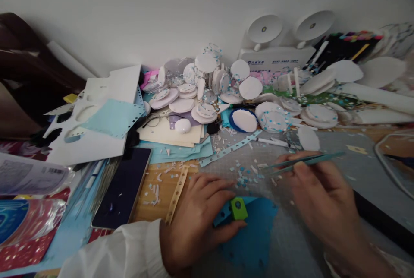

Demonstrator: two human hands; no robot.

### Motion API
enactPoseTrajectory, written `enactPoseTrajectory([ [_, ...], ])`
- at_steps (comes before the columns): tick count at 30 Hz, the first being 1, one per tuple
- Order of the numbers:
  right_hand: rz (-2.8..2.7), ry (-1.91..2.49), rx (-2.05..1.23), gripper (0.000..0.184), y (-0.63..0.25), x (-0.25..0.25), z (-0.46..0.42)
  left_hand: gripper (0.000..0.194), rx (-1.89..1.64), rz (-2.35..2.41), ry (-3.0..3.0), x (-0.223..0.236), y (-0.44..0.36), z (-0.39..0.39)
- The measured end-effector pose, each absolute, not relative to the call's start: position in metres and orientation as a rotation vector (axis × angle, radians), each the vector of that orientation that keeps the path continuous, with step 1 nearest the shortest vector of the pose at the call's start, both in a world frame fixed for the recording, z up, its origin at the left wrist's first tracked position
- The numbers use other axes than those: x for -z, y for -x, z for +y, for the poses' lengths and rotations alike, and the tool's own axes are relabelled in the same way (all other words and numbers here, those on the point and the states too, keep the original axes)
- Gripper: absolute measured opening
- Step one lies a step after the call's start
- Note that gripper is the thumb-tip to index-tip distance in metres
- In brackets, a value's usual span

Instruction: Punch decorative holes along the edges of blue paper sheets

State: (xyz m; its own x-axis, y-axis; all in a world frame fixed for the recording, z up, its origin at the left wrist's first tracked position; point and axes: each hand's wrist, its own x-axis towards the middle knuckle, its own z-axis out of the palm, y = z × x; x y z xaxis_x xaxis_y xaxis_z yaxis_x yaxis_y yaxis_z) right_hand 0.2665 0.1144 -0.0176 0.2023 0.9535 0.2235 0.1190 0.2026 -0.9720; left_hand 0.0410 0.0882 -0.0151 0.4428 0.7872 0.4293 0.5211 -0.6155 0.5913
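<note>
My left hand (202, 215) curls around a small lime-green craft punch (238, 209), its thumb below and fingers above. A blue paper sheet (250, 243) with punched holes lies under the punch, one edge folded up beside it. My right hand (323, 200), blurred, pinches slim teal tweezers (302, 163), raised over the grey cutting mat (291, 243). The tweezers' narrow ends point left, above small blue paper bits (247, 176) scattered on the mat.
White foam discs (207, 112), some dotted with blue bits, crowd the back. A dark phone (124, 187) lies left beside wire stems. A light-blue punched strip (231, 148) and a pen (276, 142) lie beyond my hands. A white router (278, 55) stands against the wall.
</note>
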Motion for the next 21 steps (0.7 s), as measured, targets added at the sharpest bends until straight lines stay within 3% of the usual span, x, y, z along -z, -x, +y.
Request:
enactPoseTrajectory([
  [6, -1.623, 1.009, -0.888, 0.007, -0.259, 0.009, 0.102, 0.031, -0.962, 1.131, -2.378, 0.013, -0.041, 0.087],
  [15, -1.833, 0.792, -0.882, 0.027, -0.257, 0.011, 0.096, 0.034, -1.089, 1.055, -2.423, 0.007, -0.04, 0.086],
  [21, -1.958, 0.706, -0.704, 0.039, -0.255, -0.003, 0.097, 0.035, -1.114, 1.071, -2.461, 0.005, -0.04, 0.086],
])
